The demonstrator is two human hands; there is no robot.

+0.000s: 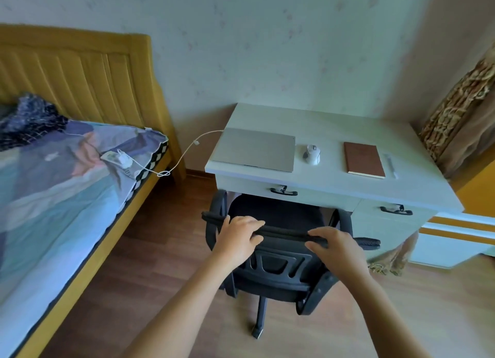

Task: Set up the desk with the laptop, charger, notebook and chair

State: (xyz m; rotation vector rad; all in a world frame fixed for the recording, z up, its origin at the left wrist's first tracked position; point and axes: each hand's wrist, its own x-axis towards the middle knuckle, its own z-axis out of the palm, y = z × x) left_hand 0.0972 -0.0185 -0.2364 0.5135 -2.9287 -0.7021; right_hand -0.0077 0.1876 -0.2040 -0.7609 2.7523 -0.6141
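A black office chair [281,266] stands partly under the pale desk [332,122], its seat tucked beneath the drawer. My left hand [239,235] and my right hand [333,246] both grip the top edge of its backrest. On the desk lie a closed silver laptop [255,150], a white mouse [312,154] and a brown notebook [363,159]. A white charger cable [187,150] runs from the laptop's left side to a charger plugged into a power strip [117,158] on the bed.
A bed [61,186] with a yellow headboard and blue bedding fills the left side, close to the desk. A patterned curtain [460,111] hangs at the right. A pen-like object [389,165] lies right of the notebook. Wooden floor shows around the chair.
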